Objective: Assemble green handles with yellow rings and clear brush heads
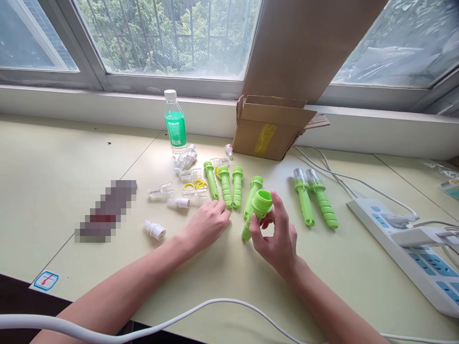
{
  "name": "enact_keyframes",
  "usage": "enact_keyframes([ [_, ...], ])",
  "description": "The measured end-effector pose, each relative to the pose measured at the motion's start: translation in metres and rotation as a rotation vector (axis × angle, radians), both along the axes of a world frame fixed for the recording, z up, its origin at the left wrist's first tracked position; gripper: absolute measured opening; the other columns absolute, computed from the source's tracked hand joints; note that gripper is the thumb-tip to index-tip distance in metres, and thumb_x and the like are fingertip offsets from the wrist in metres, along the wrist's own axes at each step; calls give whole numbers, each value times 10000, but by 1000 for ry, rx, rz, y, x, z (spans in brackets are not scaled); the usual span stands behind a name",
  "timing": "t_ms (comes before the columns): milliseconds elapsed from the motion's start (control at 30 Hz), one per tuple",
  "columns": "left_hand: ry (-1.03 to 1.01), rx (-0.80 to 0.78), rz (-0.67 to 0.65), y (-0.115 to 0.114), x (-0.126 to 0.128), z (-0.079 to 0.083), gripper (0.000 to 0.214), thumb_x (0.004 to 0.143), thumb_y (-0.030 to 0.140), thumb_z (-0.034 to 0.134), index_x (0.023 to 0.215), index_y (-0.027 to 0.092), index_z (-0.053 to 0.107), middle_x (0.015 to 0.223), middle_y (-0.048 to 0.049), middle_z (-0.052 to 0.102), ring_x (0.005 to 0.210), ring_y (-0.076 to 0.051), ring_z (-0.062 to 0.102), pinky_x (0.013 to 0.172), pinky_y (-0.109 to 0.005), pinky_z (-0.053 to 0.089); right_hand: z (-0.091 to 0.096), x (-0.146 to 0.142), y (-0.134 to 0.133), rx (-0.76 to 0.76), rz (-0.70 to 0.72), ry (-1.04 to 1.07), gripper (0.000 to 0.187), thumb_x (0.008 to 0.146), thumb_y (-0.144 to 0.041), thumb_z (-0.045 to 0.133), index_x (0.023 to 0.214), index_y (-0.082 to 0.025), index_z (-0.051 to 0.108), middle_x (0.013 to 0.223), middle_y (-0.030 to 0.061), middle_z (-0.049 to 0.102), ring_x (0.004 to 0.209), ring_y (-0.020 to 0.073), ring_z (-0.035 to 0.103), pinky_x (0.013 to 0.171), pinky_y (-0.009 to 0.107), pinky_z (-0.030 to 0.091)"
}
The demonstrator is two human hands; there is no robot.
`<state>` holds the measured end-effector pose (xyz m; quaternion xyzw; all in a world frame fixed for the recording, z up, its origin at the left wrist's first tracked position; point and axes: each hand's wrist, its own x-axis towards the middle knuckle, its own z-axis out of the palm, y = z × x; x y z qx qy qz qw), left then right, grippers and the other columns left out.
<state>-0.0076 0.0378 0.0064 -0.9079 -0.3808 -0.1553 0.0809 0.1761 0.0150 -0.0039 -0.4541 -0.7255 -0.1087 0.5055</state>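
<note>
My right hand grips a bright green plastic flashlight handle between thumb and fingers, its open threaded end tilted up. My left hand rests on the table with curled fingers; whatever is in them, if anything, is hidden. Beyond it lie several more green handles, one close to its fingertips. Clear plastic lens caps are scattered to the left, with yellow rings among them. White bulb pieces lie there too. Two green handles with clear tops are off to the right.
A water bottle with a green label and an open cardboard box stand near the window. At right is a white power strip with plugs and cords. A white cable crosses the front. A blurred-out item lies left.
</note>
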Motion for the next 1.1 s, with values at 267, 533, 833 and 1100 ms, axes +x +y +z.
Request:
enact_keyframes([
  [267,4,8,20,-1,0,-4,195,888,155,438,719,155,536,804,-75,569,735,-195,560,625,-316,467,1,-2,0,6,23,-3,722,775,-172,608,1431,-150,309,624,-31,582,441,103,492,433,223,483],
  [533,-5,22,11,-1,0,0,213,900,182,425,707,166,512,702,-49,557,622,-174,538,533,-297,422,2,-4,-2,-34,66,-48,765,797,-212,609,1459,-133,233,653,-13,577,480,118,503,450,247,497],
  [833,-382,9,-18,2,-3,1,145,917,225,427,875,163,551,852,-58,633,745,-155,622,614,-262,499,2,-4,-1,-73,166,-101,706,829,-199,572,1456,-154,252,817,57,662,549,132,558,505,270,522],
  [1100,-1003,-293,160,8,-6,7,129,874,283,547,956,183,549,862,-30,635,695,-111,641,559,-213,533,3,-4,-1,-105,165,-169,636,809,-163,559,1412,-155,358,839,67,660,624,160,597,526,264,505],
])
